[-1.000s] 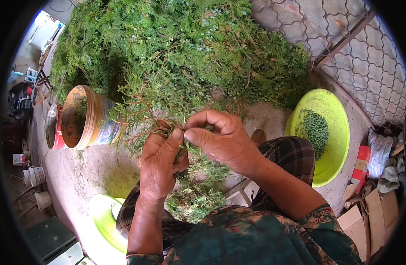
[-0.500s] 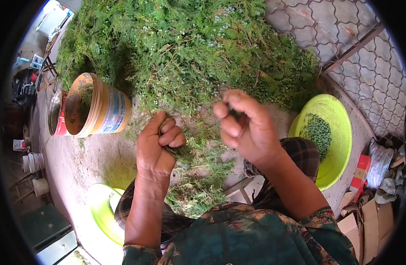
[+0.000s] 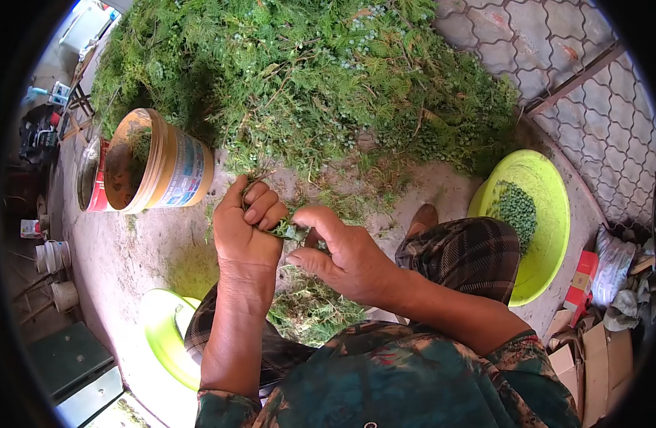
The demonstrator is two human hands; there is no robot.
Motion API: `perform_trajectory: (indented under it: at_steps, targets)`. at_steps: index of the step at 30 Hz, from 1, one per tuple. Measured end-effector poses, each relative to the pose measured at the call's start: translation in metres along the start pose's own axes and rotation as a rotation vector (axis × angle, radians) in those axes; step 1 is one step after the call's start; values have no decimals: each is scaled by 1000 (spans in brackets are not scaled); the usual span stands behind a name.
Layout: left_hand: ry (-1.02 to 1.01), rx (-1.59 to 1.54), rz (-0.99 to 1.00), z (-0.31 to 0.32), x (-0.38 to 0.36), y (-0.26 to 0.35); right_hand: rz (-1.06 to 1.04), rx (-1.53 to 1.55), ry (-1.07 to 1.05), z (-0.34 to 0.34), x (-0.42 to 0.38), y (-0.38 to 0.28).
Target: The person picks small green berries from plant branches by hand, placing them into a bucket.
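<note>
My left hand (image 3: 248, 225) is closed around a cypress sprig (image 3: 282, 229), whose tip with pale green berries sticks out on the right of the fist. Close against that tip is my right hand (image 3: 346, 257), with thumb and forefinger curved apart on either side of the berries. Whether its fingertips touch them is hard to see. Loose cypress clippings (image 3: 314, 312) lie on the ground below the hands. A large heap of cypress branches (image 3: 299, 93), many bearing berries, spreads in front of me.
A lime-green basin (image 3: 549, 257) with picked green berries (image 3: 515, 214) stands right of my knee. Another green basin (image 3: 160, 332) is at the lower left. A tan bucket (image 3: 182, 171) and a red one (image 3: 96, 189) stand at left. Cardboard (image 3: 602, 364) lies at lower right.
My right hand has come down and left to the sprig tip, its fingers opening from a curled shape. My left hand stays nearly in place, still gripping the sprig.
</note>
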State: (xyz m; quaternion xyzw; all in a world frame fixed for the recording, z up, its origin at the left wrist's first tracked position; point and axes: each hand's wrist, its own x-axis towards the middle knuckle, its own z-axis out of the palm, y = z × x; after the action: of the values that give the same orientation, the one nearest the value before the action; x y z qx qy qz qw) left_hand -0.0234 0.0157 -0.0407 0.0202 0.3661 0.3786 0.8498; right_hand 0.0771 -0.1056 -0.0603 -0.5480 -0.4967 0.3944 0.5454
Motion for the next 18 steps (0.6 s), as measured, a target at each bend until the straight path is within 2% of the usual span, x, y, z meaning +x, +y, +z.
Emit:
perform_trajectory:
  at_steps: [7, 9, 10, 11, 13, 15, 18]
  targets:
    - [42, 59, 74, 0, 0, -5, -25, 71, 40, 0, 9, -2]
    - [-66, -106, -104, -5, 1, 1, 255, 585, 7, -4, 8, -4]
    - [-67, -107, -107, -8, 4, 7, 351, 797, 44, -12, 9, -16]
    - [-118, -204, -172, -13, 7, 15, 351, 795, 42, -24, 11, -19]
    - [-164, -294, -230, -13, 8, 22, 358, 1303, -63, -44, 17, -18]
    - [-152, -383, -299, -5, 5, 23, 386, 1262, -77, -39, 14, -12]
    - [-144, -336, -249, -3, 5, 20, 370, 918, -145, -24, 7, -11]
